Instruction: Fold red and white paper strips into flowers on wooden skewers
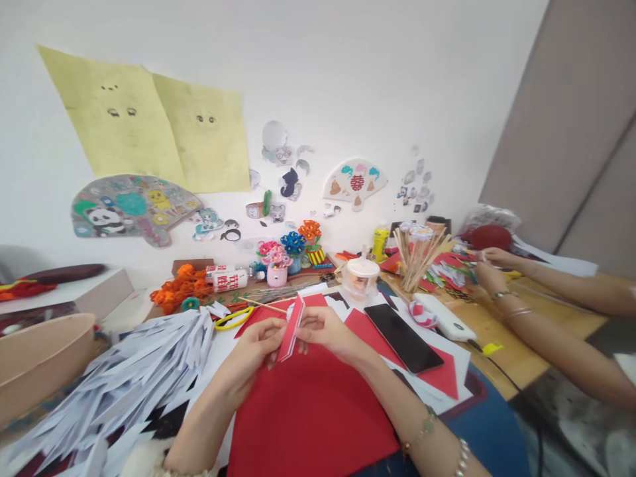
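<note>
Below, red sheet (311,417): lying flat, low in the middle.
Left hand (262,343): pinching the folded red strip (291,332) from its left.
Right hand (325,329): pinching it from its right (neither hand clearly nearer).
Strip's long axis: between them, slanting up and slightly rightward.
</note>
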### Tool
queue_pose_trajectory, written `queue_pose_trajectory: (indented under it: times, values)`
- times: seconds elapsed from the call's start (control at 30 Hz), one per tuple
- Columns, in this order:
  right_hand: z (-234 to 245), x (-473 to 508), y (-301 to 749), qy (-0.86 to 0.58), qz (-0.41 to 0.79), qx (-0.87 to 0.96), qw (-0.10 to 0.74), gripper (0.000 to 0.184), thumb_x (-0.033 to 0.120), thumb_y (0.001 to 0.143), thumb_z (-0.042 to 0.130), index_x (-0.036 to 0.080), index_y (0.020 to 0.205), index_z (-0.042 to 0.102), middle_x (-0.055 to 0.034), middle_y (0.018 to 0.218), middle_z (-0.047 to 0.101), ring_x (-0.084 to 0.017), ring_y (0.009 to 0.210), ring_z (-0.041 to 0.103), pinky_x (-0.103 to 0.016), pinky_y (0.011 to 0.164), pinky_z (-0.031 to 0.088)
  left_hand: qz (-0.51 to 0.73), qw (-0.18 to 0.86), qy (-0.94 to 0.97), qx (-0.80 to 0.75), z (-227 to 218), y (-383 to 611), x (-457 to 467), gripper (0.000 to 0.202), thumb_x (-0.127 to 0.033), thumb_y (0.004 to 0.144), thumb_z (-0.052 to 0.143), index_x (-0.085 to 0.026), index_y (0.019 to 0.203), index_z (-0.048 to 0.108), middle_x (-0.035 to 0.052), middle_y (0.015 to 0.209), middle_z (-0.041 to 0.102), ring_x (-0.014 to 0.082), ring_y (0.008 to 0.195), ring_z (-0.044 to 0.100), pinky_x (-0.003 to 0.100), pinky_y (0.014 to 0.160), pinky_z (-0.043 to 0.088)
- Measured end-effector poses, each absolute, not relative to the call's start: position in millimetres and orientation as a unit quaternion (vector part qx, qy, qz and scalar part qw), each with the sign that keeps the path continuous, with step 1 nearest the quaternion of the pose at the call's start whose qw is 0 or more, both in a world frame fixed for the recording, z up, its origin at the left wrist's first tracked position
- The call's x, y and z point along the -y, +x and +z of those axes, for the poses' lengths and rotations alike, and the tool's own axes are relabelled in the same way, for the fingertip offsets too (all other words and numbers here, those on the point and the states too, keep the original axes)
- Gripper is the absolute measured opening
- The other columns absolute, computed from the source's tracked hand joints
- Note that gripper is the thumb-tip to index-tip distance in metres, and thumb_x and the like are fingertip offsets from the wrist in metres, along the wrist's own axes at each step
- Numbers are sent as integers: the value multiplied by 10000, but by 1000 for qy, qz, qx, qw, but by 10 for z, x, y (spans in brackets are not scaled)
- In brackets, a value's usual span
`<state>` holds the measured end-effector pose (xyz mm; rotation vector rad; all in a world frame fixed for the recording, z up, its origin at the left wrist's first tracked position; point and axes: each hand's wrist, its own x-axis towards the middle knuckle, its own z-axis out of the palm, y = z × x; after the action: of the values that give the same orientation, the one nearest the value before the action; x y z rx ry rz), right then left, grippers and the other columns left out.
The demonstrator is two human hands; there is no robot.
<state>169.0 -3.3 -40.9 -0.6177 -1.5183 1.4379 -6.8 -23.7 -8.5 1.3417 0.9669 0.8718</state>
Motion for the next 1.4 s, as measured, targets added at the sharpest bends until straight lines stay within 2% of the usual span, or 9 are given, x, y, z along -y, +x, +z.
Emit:
queue_pose_trajectory:
  times: [0.13,0.27,0.43,0.6,0.73,0.9,1.13,1.4]
  values:
    - [-416,13,1685,-262,582,617,460,415,500,659,801,145,822,662,-8,666,674,-149,583,642,-288,613,521,367,553,611,-432,-125,-49,204,430,-510,617,730,-138,782,590,-20,597,564,77,471,417,205,460,318]
    - [-419,10,1674,-274,585,607,462,379,476,681,793,146,788,642,-8,622,678,-154,574,655,-286,605,525,412,456,633,-471,-149,-46,166,377,-484,628,679,-151,780,591,-13,632,590,111,485,501,229,471,392]
    - [-435,-2,1676,-289,586,591,472,422,502,632,812,149,770,626,-4,591,676,-155,549,651,-284,579,522,424,375,671,-480,-103,-27,172,354,-529,694,583,-175,681,596,-4,519,574,148,480,543,255,501,432]
    - [-455,-25,1673,-300,582,586,477,435,495,611,828,148,761,614,6,579,665,-154,528,649,-283,560,529,435,344,694,-458,-94,-9,171,318,-485,668,626,-171,717,631,42,660,656,169,579,570,252,521,434]
    - [-463,-16,1667,-296,587,576,485,473,472,598,845,164,855,594,32,590,656,-155,526,650,-278,541,530,436,349,697,-451,-125,-8,164,288,-455,668,626,-169,703,616,27,622,621,163,573,551,252,533,423]
    - [-482,-4,1677,-308,537,617,486,377,475,664,803,154,723,614,7,585,647,-136,518,623,-267,542,506,424,342,695,-469,-133,-3,213,226,-399,705,588,-174,692,590,6,583,596,155,541,545,259,551,423]
    - [-474,17,1682,-374,439,646,500,321,463,700,765,166,770,663,-28,637,666,-173,547,641,-293,553,500,441,256,717,-475,-82,2,260,130,-269,749,563,-180,811,634,31,758,688,174,688,627,262,652,468]
    - [-530,0,1660,-418,368,691,460,219,352,680,752,176,596,653,-6,531,632,-160,491,604,-254,496,434,363,224,754,-500,-145,5,222,100,-195,762,563,-177,686,625,9,656,689,158,614,636,232,600,467]
